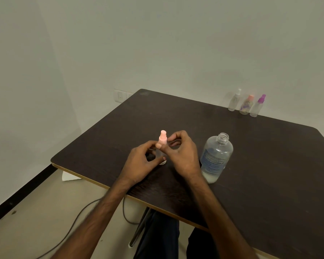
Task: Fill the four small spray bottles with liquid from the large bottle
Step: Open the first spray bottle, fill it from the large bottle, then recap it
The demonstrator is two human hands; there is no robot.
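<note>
Pink-cap spray bottle (pixel 162 140) upright, axis vert.; left hand (pixel 139 162) grips body, right hand (pixel 182 153) prob. pinches cap.

- table (pixel 269 165) is showing dark brown with faint wood grain, its edge running pale tan
- small spray bottle (pixel 162 139) is wearing a pale pink top over a clear body
- large bottle (pixel 216 157) is reading clear, carrying a blue-and-white printed label, and looking whitish at the base
- white-topped bottle (pixel 234 100) is showing clear
- orange-topped bottle (pixel 246 105) is carrying purple patterning
- magenta-topped bottle (pixel 258 106) is showing clear
- wall (pixel 157 43) is reading pale grey-green
</note>
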